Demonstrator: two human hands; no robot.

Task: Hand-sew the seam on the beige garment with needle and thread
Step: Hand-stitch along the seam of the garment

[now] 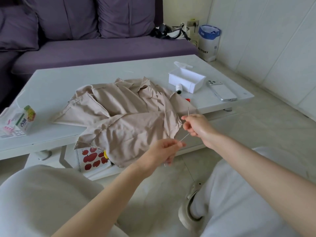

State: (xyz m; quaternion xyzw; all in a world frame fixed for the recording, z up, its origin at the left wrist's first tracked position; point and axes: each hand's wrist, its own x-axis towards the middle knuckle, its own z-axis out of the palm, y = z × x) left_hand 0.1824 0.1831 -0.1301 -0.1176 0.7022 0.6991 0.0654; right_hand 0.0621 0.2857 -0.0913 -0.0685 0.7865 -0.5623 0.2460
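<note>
Your left hand (168, 149) pinches the thread (184, 138) and your right hand (196, 125) pinches the needle (188, 111) beside the edge of the beige garment (130, 130) on the table (56, 79), probably to pull the thread tight for a stitch.

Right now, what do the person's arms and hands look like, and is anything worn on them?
The left forearm and the right forearm are bare, with no sleeve in view. The left hand and the right hand wear no gloves; I see no ring, watch or bracelet.
</note>
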